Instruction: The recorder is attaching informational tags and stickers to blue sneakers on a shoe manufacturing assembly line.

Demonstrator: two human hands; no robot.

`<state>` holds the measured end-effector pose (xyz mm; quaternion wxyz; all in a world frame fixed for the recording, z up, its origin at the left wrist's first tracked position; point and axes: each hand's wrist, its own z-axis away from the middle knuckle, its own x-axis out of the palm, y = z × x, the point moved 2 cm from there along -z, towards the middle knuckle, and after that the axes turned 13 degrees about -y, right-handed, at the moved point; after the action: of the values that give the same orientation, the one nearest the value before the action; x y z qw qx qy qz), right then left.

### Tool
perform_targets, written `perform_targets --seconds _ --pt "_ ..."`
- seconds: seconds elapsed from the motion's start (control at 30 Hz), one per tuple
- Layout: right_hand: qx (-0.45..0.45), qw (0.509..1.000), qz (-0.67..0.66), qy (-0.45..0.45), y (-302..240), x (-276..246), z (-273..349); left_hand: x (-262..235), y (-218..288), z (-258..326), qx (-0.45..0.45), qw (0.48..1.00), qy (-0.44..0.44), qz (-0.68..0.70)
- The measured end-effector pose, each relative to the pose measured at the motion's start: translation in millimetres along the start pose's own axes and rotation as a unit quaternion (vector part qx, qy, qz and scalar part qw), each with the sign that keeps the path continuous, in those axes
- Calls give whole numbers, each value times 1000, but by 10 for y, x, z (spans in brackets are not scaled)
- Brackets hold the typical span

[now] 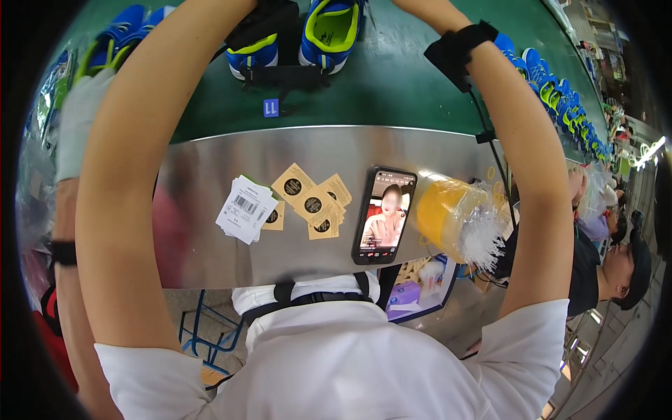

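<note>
Both my forearms stretch away over the green surface, and both hands lie beyond the upper edge of the picture, so their fingers do not show. Black straps [455, 54] wrap my arms near the wrists. Between the arms, at the top, sit two blue sports shoes with lime linings, a right one [332, 31] and a partly covered left one [252, 57]. A dark strap-like piece [290, 78] lies in front of them. A small blue square tag [271, 107] is on the green surface close by.
On the metal ledge [203, 245] lie white barcode labels [246, 210], tan cards [313, 203], a lit phone [385, 217] and a yellow container with clear plastic fasteners [455, 213]. More shoes line the right [553, 91]. A co-worker's gloved hand [80, 126] is by shoes at left.
</note>
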<state>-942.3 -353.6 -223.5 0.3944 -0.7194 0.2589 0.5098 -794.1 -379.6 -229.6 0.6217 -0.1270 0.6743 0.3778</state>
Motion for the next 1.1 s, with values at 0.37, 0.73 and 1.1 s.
perform_targets --seconds 0.37,0.73,1.1 --pt "137 709 -688 -78 -87 -67 71 173 -137 312 5 655 110 747" --pt "157 718 -671 -92 -118 -15 17 122 -81 535 18 719 91 689" --pt "138 724 -665 -122 -272 -8 -49 141 -185 625 13 717 101 690"
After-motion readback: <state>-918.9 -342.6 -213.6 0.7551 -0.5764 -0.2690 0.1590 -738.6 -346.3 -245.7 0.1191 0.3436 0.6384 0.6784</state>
